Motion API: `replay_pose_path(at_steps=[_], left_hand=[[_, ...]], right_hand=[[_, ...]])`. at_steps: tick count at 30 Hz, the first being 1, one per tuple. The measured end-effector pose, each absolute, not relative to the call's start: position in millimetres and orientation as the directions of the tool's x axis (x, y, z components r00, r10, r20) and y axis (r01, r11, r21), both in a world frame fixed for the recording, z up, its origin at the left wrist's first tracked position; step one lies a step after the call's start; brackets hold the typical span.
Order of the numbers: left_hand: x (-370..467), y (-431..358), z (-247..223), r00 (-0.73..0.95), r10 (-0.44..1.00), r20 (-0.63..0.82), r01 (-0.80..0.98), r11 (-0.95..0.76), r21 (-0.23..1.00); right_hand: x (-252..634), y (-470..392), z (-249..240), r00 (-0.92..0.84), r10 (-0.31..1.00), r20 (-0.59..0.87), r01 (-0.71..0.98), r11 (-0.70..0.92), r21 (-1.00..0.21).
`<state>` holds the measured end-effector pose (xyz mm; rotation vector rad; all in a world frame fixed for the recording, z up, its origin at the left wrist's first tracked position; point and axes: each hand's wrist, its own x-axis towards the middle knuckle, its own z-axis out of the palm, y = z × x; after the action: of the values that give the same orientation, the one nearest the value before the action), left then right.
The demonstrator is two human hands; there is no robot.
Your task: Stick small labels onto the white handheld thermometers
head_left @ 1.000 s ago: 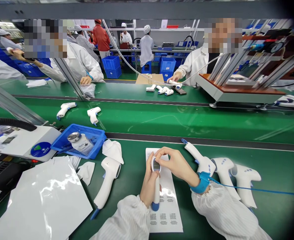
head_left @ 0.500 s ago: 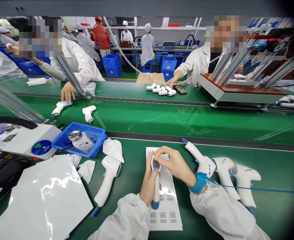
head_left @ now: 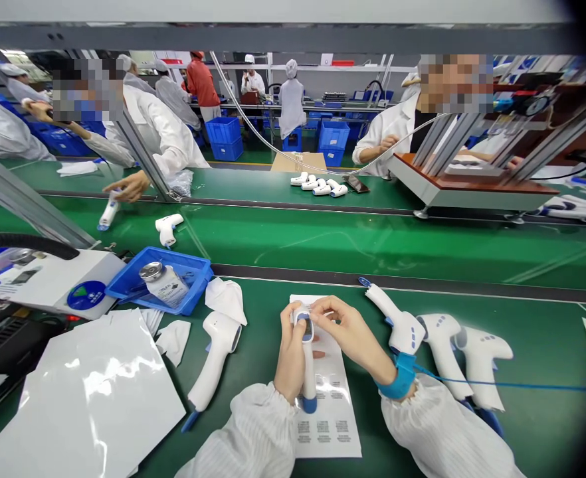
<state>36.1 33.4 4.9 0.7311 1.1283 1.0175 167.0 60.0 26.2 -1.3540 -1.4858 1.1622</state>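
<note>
My left hand point(head_left: 292, 355) is wrapped round a white thermometer-like device point(head_left: 309, 378) with a blue end, held upright over a label sheet point(head_left: 327, 431). The device's small dark screen faces me. My right hand point(head_left: 345, 328), with a blue wrist strap point(head_left: 397, 377), has its fingers pinched at the top edge of the device; whatever they hold is too small to make out. Several similar white devices lie right of my right hand, one of them point(head_left: 397, 322) closest. Another white device point(head_left: 216, 358) lies to the left.
A blue tray point(head_left: 193, 299) holds a metal-capped bottle. Glossy white sheets point(head_left: 94, 392) cover the left front. Beyond runs a green conveyor point(head_left: 293, 242) with white devices; a person's hand point(head_left: 131, 186) holds one. A blue cord crosses at right.
My right fingers have moved off the screen to the device's top edge, and my left thumb has moved up onto the screen. Across the conveyor, a person's hand has tilted a device upright.
</note>
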Motion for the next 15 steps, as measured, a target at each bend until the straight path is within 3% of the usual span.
replay_pose_path(at_steps=[6, 12, 15], left_hand=[[36, 28, 15, 0.092, 0.934, -0.344, -0.190, 0.356, 0.915], [35, 26, 17, 0.104, 0.930, -0.352, -0.197, 0.366, 0.909], [34, 24, 18, 0.097, 0.931, -0.352, -0.199, 0.365, 0.910]], right_hand=[[163, 49, 37, -0.111, 0.987, 0.115, 0.382, 0.150, -0.912], [157, 36, 53, -0.126, 0.992, 0.007, 0.580, 0.079, -0.811], [158, 38, 53, -0.136, 0.990, -0.035, 0.548, 0.046, -0.835]])
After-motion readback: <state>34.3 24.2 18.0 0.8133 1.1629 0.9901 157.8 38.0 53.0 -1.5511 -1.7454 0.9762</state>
